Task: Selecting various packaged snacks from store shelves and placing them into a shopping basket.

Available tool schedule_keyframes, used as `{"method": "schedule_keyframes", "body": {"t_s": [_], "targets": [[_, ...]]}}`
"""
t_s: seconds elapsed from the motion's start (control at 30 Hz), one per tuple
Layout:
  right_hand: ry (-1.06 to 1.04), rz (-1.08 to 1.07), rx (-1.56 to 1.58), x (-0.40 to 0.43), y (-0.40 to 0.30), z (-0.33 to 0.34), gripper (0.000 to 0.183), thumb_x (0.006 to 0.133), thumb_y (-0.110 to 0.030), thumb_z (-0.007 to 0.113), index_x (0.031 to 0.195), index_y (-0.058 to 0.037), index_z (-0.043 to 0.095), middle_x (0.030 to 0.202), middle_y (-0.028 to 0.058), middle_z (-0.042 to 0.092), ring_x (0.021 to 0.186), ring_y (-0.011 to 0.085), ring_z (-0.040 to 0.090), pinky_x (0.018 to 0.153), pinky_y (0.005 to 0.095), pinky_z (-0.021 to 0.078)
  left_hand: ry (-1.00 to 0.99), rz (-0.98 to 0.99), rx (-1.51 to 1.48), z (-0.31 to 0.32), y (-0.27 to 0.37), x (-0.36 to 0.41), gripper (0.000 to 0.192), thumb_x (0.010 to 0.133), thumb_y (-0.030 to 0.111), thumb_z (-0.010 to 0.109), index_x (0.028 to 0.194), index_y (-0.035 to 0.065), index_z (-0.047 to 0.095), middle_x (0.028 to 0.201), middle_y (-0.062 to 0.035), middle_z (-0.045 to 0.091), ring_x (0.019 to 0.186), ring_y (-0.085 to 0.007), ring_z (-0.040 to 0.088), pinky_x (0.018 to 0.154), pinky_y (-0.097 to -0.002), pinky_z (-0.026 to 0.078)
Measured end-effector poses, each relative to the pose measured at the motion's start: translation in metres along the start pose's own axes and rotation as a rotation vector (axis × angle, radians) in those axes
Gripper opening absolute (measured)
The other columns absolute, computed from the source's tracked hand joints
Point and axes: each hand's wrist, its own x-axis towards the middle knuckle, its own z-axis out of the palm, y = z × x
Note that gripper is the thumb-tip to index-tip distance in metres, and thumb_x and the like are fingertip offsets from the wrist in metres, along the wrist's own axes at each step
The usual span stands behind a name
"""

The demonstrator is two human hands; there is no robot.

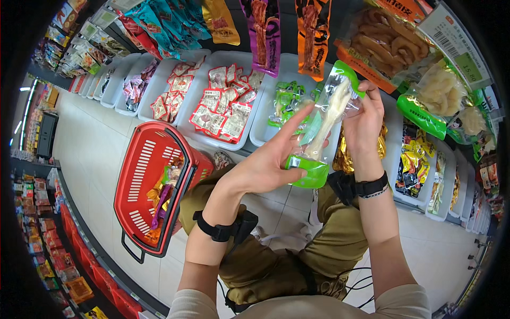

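Observation:
A clear snack packet with green ends (327, 115) is stretched between my two hands, a long pale food strip showing inside it. My left hand (275, 157) grips its lower green end with the thumb on top, the index finger extended along the side. At the upper end, my right hand (368, 109) pinches the edge near the green top. Behind the packet stands a white plastic bin (258, 133) of small green packets (285, 99), partly covered by my left hand. Gold-wrapped packets (344, 153) lie in the bin below my right wrist.
A red shopping basket (133, 159) with several snack packets (163, 199) stands on the tiled floor to my left. White bins of snacks (223, 103) line the shelf front. Packets hang above, among them a purple one (266, 36) and an orange one (312, 38). A price tag (458, 44) juts out at upper right.

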Motion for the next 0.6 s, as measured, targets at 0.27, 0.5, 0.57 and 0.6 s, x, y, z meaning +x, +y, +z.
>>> {"method": "schedule_keyframes", "body": {"t_s": [0.27, 0.5, 0.57, 0.6], "targets": [[0.071, -0.079, 0.022, 0.005, -0.002, -0.003, 0.009, 0.086, 0.003, 0.047, 0.09, -0.0043, 0.051, 0.093, 0.0067, 0.055, 0.081, 0.0179, 0.059, 0.072, 0.0307, 0.0503, 0.158, -0.077, 0.127, -0.007, 0.012, -0.006, 0.089, 0.071, -0.015, 0.055, 0.145, 0.0089, 0.01, 0.124, -0.0155, 0.05, 0.105, -0.0152, 0.052, 0.086, -0.025, 0.041], [-0.007, -0.182, -0.636, -0.007, 0.006, -0.002, 0.01, 0.083, 0.005, 0.05, 0.088, -0.0023, 0.053, 0.109, 0.0117, 0.053, 0.1, 0.0189, 0.054, 0.086, 0.031, 0.0454, 0.845, 0.243, 0.138, -0.042, 0.002, -0.001, 0.048, 0.083, -0.009, 0.05, 0.127, 0.0007, 0.036, 0.109, -0.0172, 0.061, 0.096, -0.0133, 0.058, 0.077, -0.0222, 0.046], [-0.071, -0.167, -0.64, -0.011, 0.005, -0.001, 0.009, 0.083, 0.004, 0.05, 0.088, -0.002, 0.055, 0.117, 0.0128, 0.05, 0.108, 0.0178, 0.048, 0.091, 0.0307, 0.0413, 0.999, 0.278, 0.245, -0.049, 0.005, -0.003, 0.036, 0.085, -0.004, 0.054, 0.119, -0.0011, 0.043, 0.102, -0.0168, 0.064, 0.09, -0.0145, 0.062, 0.073, -0.0224, 0.047], [-0.049, -0.234, -0.698, -0.014, 0.005, 0.001, 0.009, 0.083, 0.003, 0.051, 0.089, -0.0022, 0.056, 0.117, 0.0125, 0.05, 0.108, 0.0177, 0.048, 0.091, 0.0311, 0.0411, 1.009, 0.259, 0.367, -0.048, 0.011, -0.003, 0.032, 0.085, -0.001, 0.057, 0.115, -0.002, 0.046, 0.098, -0.0158, 0.065, 0.087, -0.0143, 0.063, 0.071, -0.0222, 0.047]]}}
